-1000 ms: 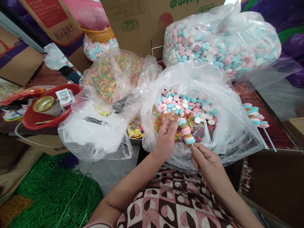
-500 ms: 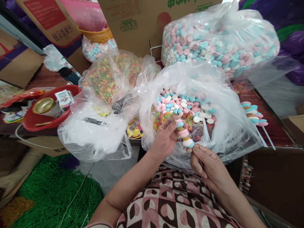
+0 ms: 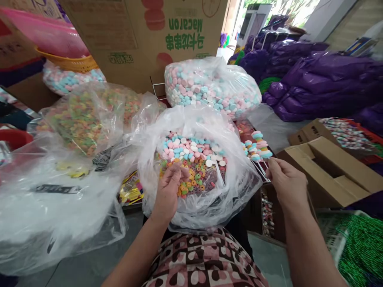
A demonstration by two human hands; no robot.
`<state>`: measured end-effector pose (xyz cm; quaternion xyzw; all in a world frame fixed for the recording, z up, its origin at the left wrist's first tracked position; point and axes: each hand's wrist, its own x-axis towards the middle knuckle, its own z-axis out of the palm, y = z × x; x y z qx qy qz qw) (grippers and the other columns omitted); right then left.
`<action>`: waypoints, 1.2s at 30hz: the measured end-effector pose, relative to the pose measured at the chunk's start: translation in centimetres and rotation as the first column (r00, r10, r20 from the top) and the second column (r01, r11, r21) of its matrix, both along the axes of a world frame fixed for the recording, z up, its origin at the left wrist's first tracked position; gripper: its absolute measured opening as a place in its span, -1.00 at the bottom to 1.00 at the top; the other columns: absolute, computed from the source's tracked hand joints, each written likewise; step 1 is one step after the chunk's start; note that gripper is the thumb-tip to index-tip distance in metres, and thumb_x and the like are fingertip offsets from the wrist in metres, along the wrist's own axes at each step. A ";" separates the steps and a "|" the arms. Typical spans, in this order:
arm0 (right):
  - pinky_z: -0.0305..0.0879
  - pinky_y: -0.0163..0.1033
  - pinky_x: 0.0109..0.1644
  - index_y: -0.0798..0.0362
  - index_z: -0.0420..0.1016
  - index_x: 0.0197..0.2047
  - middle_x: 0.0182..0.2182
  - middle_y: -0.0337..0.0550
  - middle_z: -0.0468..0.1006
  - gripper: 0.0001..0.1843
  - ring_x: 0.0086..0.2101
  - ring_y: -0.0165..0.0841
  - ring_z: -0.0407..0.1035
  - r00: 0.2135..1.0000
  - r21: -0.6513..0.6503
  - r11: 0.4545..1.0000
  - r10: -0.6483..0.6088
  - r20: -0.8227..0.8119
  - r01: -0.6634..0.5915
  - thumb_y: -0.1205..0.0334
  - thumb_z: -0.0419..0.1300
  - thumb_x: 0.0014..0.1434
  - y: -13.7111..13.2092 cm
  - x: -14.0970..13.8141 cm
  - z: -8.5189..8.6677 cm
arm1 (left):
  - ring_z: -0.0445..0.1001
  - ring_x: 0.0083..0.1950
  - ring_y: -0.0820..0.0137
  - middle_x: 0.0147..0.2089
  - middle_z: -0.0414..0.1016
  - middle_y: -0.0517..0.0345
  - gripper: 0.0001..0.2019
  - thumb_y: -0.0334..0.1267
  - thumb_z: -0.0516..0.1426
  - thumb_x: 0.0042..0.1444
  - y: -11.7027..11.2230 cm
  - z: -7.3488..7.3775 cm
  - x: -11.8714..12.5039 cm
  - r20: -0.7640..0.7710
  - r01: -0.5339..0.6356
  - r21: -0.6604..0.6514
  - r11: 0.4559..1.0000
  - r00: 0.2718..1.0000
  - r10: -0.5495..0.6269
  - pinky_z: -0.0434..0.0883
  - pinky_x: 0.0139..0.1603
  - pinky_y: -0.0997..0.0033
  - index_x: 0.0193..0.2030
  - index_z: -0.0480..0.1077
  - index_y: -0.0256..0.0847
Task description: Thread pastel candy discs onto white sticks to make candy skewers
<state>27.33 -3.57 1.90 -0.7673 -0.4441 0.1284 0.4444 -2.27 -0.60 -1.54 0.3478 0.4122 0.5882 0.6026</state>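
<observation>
Swung out rightward, right hand [image 3: 285, 181] pinches candy skewer [image 3: 259, 147]; left hand [image 3: 169, 187] curls, gripping ring candies [image 3: 194, 179].

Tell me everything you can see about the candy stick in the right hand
The candy stick is a thin white stick threaded with flat round candies in pink, blue and white, stacked into a short column. It tilts up and to the left, candies at the top, bare stick below. The right hand pinches the lower end with its fingers, holding it right of the open bag, above more finished sticks lying there.
</observation>
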 end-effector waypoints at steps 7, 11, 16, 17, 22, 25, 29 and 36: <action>0.26 -0.10 -0.21 0.06 0.67 -0.19 -0.29 0.10 0.65 -0.69 -0.28 -0.12 0.47 0.924 -0.261 0.964 0.048 0.379 0.057 0.14 0.12 0.23 1.8 1.5 -0.2 | 0.47 -0.27 0.45 -0.30 0.56 0.20 -0.78 -0.08 0.27 0.16 0.0 0.0 -0.3 -0.082 -0.024 0.045 0.999 0.996 0.028 0.44 -0.11 0.42 -0.16 0.53 -0.15; 0.35 -0.09 -0.04 0.13 0.64 -0.01 -0.06 0.18 0.64 -0.64 -0.18 -0.15 0.51 0.939 0.070 0.997 -0.015 0.345 -0.010 0.14 0.13 0.28 -0.5 -2.1 2.0 | 0.50 -0.24 0.42 -0.29 0.58 0.16 -0.75 -0.05 0.27 0.15 0.0 -0.7 0.0 -0.116 -0.004 0.054 0.999 0.993 0.010 0.47 -0.05 0.37 -0.16 0.55 -0.17; 0.39 -0.13 -0.13 0.04 0.60 -0.01 -0.12 0.03 0.68 -0.68 -0.22 -0.16 0.55 0.868 -0.164 0.884 0.462 0.180 -0.437 0.09 0.16 0.28 1.0 -7.9 0.1 | 0.52 -0.21 0.40 -0.31 0.58 0.16 -0.76 -0.08 0.27 0.14 -0.2 -1.5 0.2 -0.179 0.046 0.061 0.997 0.983 -0.034 0.50 0.00 0.34 -0.16 0.56 -0.19; 0.37 -0.11 -0.13 0.06 0.59 0.01 -0.11 0.06 0.67 -0.68 -0.21 -0.14 0.55 0.851 -0.289 0.870 0.469 0.235 -0.399 0.13 0.16 0.27 1.8 -8.6 -0.6 | 0.53 -0.20 0.40 -0.30 0.58 0.16 -0.77 -0.09 0.26 0.15 -0.3 -1.6 0.2 -0.194 0.053 0.065 0.996 0.980 -0.039 0.50 0.01 0.34 -0.16 0.57 -0.19; 0.26 -0.14 -0.20 0.09 0.55 0.02 -0.10 0.10 0.64 -0.68 -0.17 -0.09 0.53 0.777 -0.602 0.768 0.511 0.368 -0.220 0.16 0.08 0.34 4.6 -9.4 -2.3 | 0.57 -0.16 0.37 -0.25 0.62 0.12 -0.78 -0.12 0.26 0.14 -0.5 -1.8 0.0 -0.215 0.071 0.049 0.996 0.975 -0.059 0.50 0.02 0.33 -0.15 0.58 -0.19; 0.22 -0.14 -0.25 0.08 0.55 0.03 -0.14 0.10 0.65 -0.66 -0.17 -0.08 0.54 0.775 -0.641 0.745 0.512 0.371 -0.186 0.13 0.06 0.35 4.8 -9.7 -2.3 | 0.57 -0.17 0.37 -0.28 0.62 0.12 -0.77 -0.13 0.27 0.12 -0.5 -1.9 0.1 -0.188 0.066 0.056 0.996 0.981 -0.054 0.50 0.02 0.32 -0.14 0.58 -0.20; 0.19 -0.15 -0.27 0.08 0.64 -0.12 -0.26 0.15 0.67 -0.61 -0.18 -0.04 0.55 0.807 -0.681 0.721 0.475 0.351 -0.128 0.02 0.07 0.33 5.2 -9.8 -2.5 | 0.55 -0.20 0.38 -0.30 0.61 0.12 -0.75 -0.11 0.26 0.14 -0.3 -2.1 0.1 -0.207 0.075 0.072 0.995 0.977 -0.059 0.50 -0.02 0.34 -0.13 0.57 -0.21; 0.22 -0.22 -0.22 0.01 0.69 -0.13 -0.20 0.03 0.72 -0.61 -0.14 -0.12 0.55 0.847 -0.629 0.762 0.430 0.314 -0.154 0.03 0.06 0.34 6.0 -8.6 -3.0 | 0.57 -0.16 0.35 -0.27 0.62 0.11 -0.71 -0.04 0.24 0.13 -0.1 -2.1 0.1 -0.236 0.098 0.065 0.993 0.969 -0.080 0.52 0.00 0.31 -0.15 0.56 -0.21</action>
